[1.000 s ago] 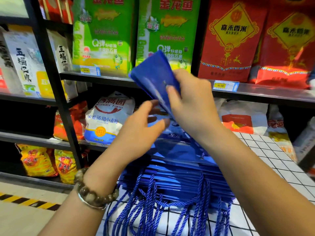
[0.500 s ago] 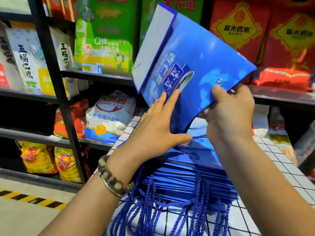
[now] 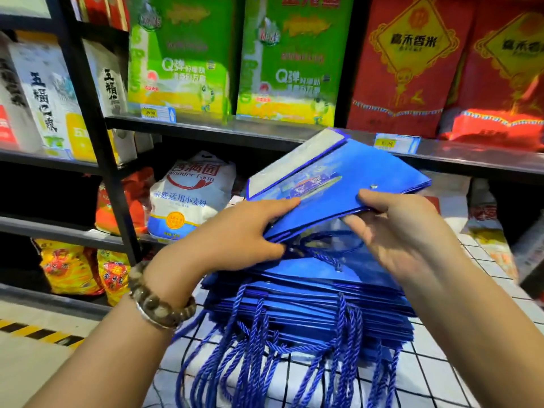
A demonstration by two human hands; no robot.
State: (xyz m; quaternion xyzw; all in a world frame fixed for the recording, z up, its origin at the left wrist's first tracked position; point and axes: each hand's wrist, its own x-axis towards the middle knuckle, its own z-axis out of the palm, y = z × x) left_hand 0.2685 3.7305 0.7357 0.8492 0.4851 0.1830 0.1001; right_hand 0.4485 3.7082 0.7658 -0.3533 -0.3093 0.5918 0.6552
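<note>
Blue bag point(image 3: 353, 178), gripped flat by your left hand point(image 3: 235, 240) and right hand point(image 3: 403, 234) above the stack point(image 3: 309, 301), probably needed opening next.

Blurred logo point(image 3: 312, 185) on blue bag point(image 3: 371, 172)

Two hands point(image 3: 232, 234) point(image 3: 403, 231), one blue bag point(image 3: 353, 178)
</note>
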